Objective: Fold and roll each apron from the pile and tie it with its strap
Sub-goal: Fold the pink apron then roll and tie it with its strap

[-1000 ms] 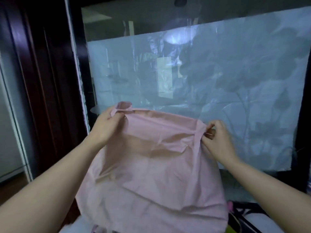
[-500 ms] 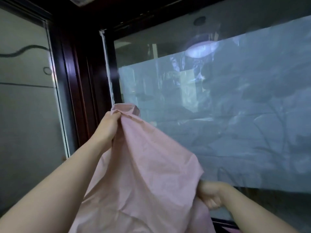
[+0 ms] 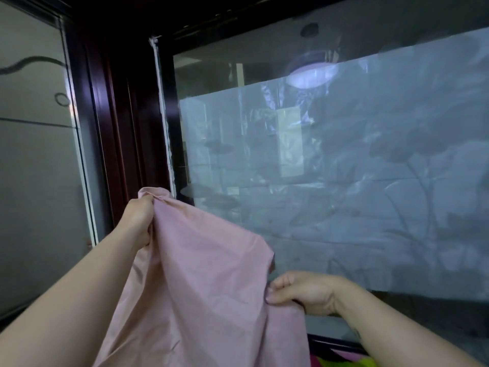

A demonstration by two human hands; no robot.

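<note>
- In front of the frosted glass window (image 3: 370, 194), the pale pink cotton apron (image 3: 201, 282) hangs in the air between my two hands, clear of any surface I can see.
- My left hand (image 3: 139, 221) is closed in a fist round a bunched top corner of the cloth, near the dark reddish wooden frame (image 3: 113, 128).
- My right hand (image 3: 301, 291) sits lower and to the right, thumb and fingers pinching the apron's side edge, so the top edge slopes down from left to right.
- I judge this to be the opening-out step before the first fold: the cloth is creased and slack, not yet flat.
- To do it well, I should bring the right hand level with the left. Then I should draw the two apart until the edge between them is taut, without tugging so hard that the pinch slips.
- The left grip gathers too much cloth, so I would walk the fingers to the true corner so that the fold lines up edge to edge.
- I cannot see the strap. It may hang behind the fabric, and I want it found and free before rolling, since it ties the bundle.
- At the bottom right, a strip of bright yellow-green and pink fabric (image 3: 346, 362) shows below my forearm. It is perhaps the pile, but too little is visible to tell.
</note>
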